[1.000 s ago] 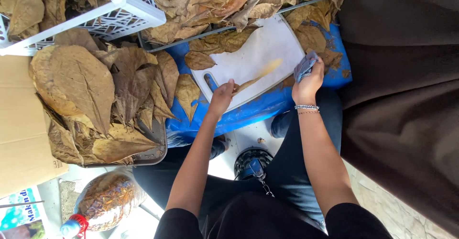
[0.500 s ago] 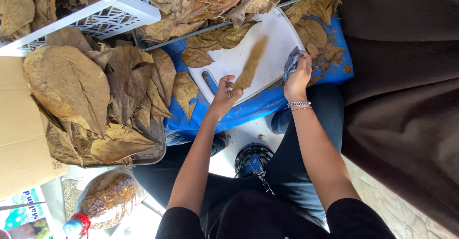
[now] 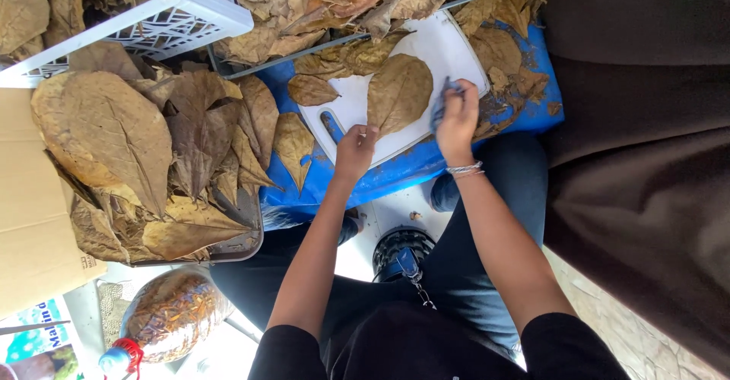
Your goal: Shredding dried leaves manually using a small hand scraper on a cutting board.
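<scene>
A large dry brown leaf (image 3: pixel 398 93) lies flat on a white cutting board (image 3: pixel 445 45) that rests on a blue surface (image 3: pixel 395 171). My left hand (image 3: pixel 354 149) pinches the leaf's lower edge at the board's near side. My right hand (image 3: pixel 457 118) is closed around a blue-grey cloth (image 3: pixel 440 100) and presses it against the leaf's right edge. A bracelet sits on my right wrist. A smaller leaf (image 3: pixel 312 90) lies at the board's left corner.
A heap of dry leaves (image 3: pixel 160 152) fills a tray to the left, beside a cardboard box (image 3: pixel 30 228). A white plastic crate (image 3: pixel 179 19) and more leaves (image 3: pixel 319 0) lie beyond. A clear bag of leaf bits (image 3: pixel 171 311) lies low left. Dark fabric (image 3: pixel 646 159) hangs right.
The leaf was edge-on over the board and now lies flat on it. My left hand shifted to its lower edge, and my right hand brought the cloth against the leaf.
</scene>
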